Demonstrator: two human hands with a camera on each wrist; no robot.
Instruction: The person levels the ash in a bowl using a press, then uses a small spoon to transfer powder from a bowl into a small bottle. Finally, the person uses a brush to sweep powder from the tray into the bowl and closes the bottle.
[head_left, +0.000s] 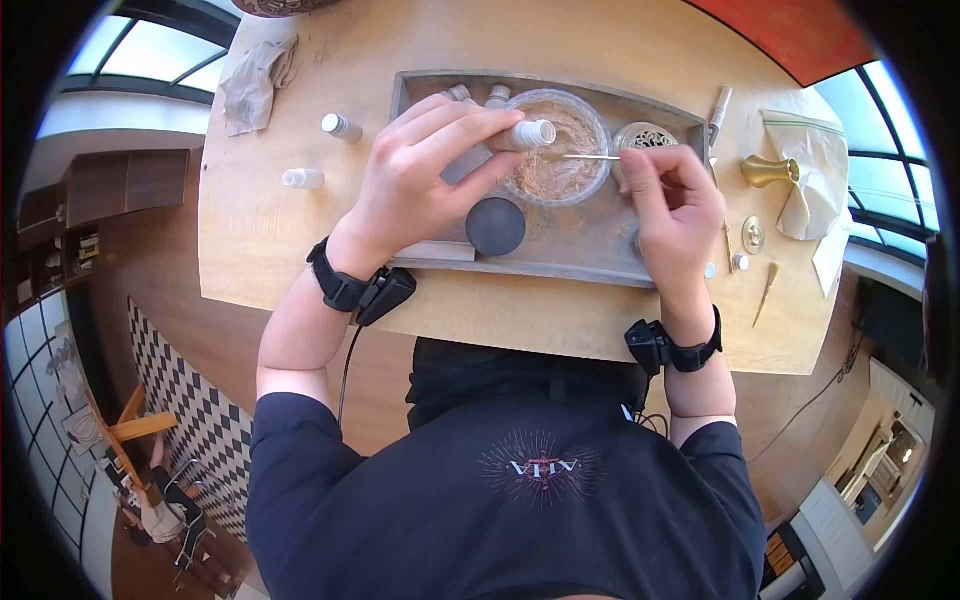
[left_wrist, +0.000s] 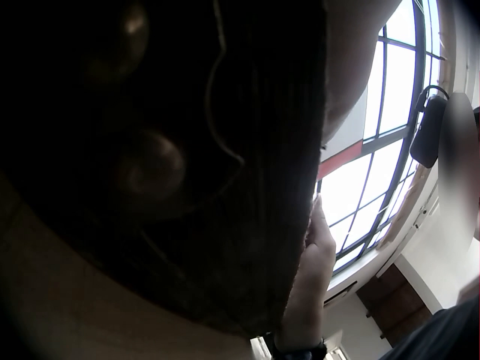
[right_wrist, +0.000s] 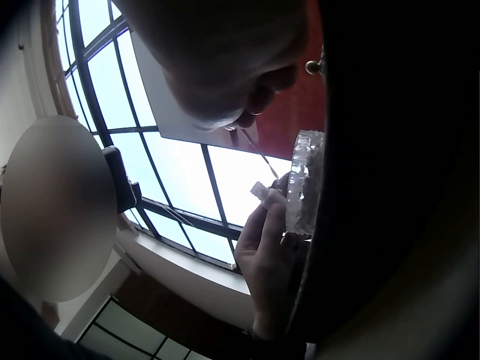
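Observation:
My left hand (head_left: 435, 165) grips a small whitish bottle (head_left: 532, 134), tilted with its mouth toward the right. It is over the left side of a clear bowl (head_left: 604, 125) that holds pale brownish powder. Between the thumb and fingers of my right hand (head_left: 677, 205) is a thin metal stick-like tool (head_left: 600, 157); its far end reaches over the powder, near the bottle's mouth. The right wrist view shows the same bottle (right_wrist: 261, 190) beside the bowl's ridged wall (right_wrist: 304, 187). A dark round disc (head_left: 496, 226) lies below the bowl.
A grey wooden tray (head_left: 570, 272) surrounds the bowl, an openwork-topped container (head_left: 645, 137) and more bottles. Two small bottles (head_left: 342, 127) stand and lie left of it. To the right are a brass vase (head_left: 768, 171), a plastic bag (head_left: 808, 190) and a thin brass tool (head_left: 767, 292).

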